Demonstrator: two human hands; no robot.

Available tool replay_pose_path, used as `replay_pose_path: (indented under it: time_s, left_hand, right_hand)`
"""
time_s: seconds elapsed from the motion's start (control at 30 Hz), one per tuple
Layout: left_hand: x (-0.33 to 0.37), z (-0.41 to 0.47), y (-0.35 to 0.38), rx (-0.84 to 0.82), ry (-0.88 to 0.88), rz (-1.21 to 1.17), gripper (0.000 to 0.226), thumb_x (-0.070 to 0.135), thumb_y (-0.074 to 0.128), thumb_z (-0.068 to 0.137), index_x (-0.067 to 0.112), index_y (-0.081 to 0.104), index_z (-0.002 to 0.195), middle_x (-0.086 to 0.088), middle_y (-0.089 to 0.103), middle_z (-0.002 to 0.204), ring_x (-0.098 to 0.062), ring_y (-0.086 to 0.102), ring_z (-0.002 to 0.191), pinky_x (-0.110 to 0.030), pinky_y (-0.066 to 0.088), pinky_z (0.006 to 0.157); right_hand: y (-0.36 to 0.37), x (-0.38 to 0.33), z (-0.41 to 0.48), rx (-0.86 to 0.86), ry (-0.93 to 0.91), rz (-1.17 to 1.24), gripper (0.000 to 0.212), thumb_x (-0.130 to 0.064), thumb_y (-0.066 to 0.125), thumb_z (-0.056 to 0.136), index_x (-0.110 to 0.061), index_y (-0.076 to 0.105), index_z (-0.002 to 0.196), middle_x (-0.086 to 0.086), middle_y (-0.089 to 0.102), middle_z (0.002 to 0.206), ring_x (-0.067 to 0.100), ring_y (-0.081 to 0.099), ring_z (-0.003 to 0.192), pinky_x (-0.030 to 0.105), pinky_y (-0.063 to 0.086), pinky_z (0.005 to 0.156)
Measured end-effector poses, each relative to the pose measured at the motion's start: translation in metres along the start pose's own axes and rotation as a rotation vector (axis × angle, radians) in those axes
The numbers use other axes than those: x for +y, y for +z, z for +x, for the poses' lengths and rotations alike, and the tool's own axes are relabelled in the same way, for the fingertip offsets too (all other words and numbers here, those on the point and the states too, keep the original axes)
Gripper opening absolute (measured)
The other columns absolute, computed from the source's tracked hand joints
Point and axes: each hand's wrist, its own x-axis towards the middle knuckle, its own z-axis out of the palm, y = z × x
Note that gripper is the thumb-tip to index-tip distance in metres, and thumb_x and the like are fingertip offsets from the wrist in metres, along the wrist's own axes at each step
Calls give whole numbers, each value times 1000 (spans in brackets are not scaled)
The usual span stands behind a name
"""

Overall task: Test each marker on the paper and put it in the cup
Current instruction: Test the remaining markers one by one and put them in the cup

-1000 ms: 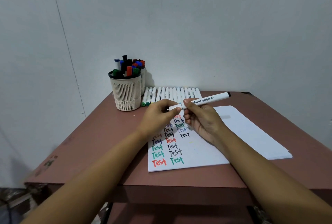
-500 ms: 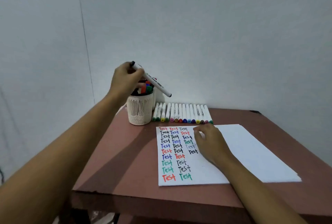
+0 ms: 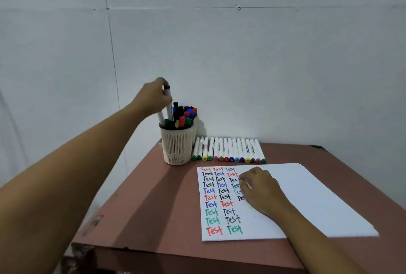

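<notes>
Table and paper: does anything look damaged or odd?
The table is scuffed and chipped at its near-left corner. On the paper, one "Test" beside the right hand is much fainter than the rest.

A plain makeshift workspace: a worn brown table point(image 3: 153, 207) is standing under the gripping left hand point(image 3: 153, 97), bare white wall point(image 3: 263, 64) rising behind.

packed cup point(image 3: 176, 146), bare table point(image 3: 153, 203) left of paper point(image 3: 307, 196)

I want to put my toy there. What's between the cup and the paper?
Only bare brown table lies between the cup and the paper's near corner; the head view shows it.
</notes>
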Motion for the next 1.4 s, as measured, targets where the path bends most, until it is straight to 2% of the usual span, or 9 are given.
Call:
replay_pose_path:
  time_s: [0.13,0.27,0.43,0.6,0.8,0.93,1.0,1.17,1.4]
  left_hand:
    - [-15,-9,25,-46,17,50,19,16,50,91,13,44,108,-15,67,93,-33,62,79,-43,54,69]
    - [-28,-14,37,-113,2,235,24,26,47,93,15,52,114,-10,63,113,-29,57,100,-41,46,86]
    - [-25,-23,45,57,140,292,32,22,51,92,9,57,121,-17,52,125,-34,45,117,-46,37,96]
    - [8,-63,71,291,428,107,28,10,55,79,1,65,104,-20,60,106,-38,57,99,-43,45,83]
    - [12,-116,137,-170,300,49,34,25,51,92,12,56,123,-6,51,126,-19,48,114,-33,42,96]
    - [6,-120,151,-469,109,71,43,34,39,96,14,47,133,-8,47,134,-22,46,120,-38,38,101]
    - [5,-120,152,-482,96,72,43,35,37,97,15,47,133,-8,47,134,-22,46,120,-37,38,101]
    - [3,-121,153,-453,122,69,41,35,36,96,16,50,130,-7,49,133,-21,47,117,-35,40,98]
    - [5,-121,151,-442,113,64,42,35,37,96,20,46,135,-4,45,137,-19,43,123,-33,36,102]
  right_hand:
    - [-1,-1,0,-3,-3,-6,37,-33,41,98,-24,56,131,0,51,136,18,44,123,31,39,100]
    - [-1,-1,0,-7,-1,-8,38,-34,41,99,-23,55,132,0,50,137,18,44,124,30,38,100]
    - [-1,-2,-1,-9,-1,-12,37,-33,40,99,-23,55,132,0,50,136,18,44,123,31,37,100]
    - [-3,-4,1,-92,3,-52,37,-33,38,99,-22,50,133,1,46,137,21,41,123,33,36,100]
    - [-19,0,18,-238,-12,-66,28,-34,42,96,-20,57,116,2,51,128,24,46,117,40,40,96]
    - [-21,11,34,-40,117,127,25,-21,40,95,-7,61,88,5,61,89,21,54,78,30,43,64]
    - [-24,21,44,82,217,164,24,-13,40,94,-4,56,80,8,58,83,23,51,74,29,35,54]
    - [-22,47,69,62,417,116,32,2,44,90,-7,37,60,7,43,68,23,43,69,29,25,47]
    - [-14,52,90,28,512,108,29,-3,50,88,-10,37,63,5,44,67,17,41,58,27,25,46]
